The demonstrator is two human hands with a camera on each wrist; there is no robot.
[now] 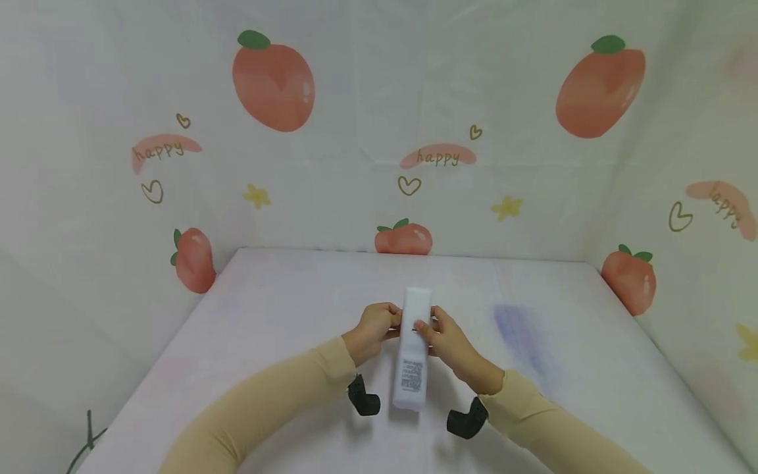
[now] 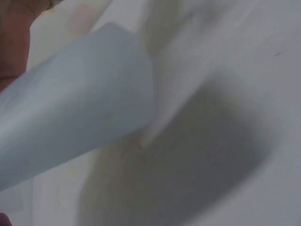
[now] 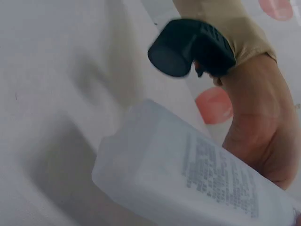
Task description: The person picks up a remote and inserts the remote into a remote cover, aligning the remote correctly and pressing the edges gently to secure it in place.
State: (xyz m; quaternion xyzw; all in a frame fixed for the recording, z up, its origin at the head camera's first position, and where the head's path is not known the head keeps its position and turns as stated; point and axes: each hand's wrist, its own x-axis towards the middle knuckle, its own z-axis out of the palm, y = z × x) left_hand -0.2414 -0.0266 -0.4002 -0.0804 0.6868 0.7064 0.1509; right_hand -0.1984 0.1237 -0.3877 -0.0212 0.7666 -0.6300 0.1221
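Since both my hands meet on one long white container (image 1: 416, 352), I judge its handling by its look. The fingers of my right hand (image 1: 451, 342) grip it toward the far end, thumb across the upper face and the others round the right edge. The fingers of my left hand (image 1: 373, 329) are curled in on the left edge opposite and seem to hold it too; their tips are partly hidden, so I cannot tell how hard they press. It is raised over the middle of the worktop (image 1: 308, 283), and its near end hangs clear of the surface above its shadow (image 3: 61, 174).

I take it to be light and fairly stiff, with smooth walls that may slide a little under dry fingers and perhaps dent if squeezed. Whether it is plastic or card I cannot say. With my hold so far up, the end with the printed text (image 1: 412, 376) would likely dip if it were full; a grip on both long edges nearer the middle should balance better.

It is the only container I see. Its near end looks closed, narrowing in a small step, and the walls hide whatever it holds.
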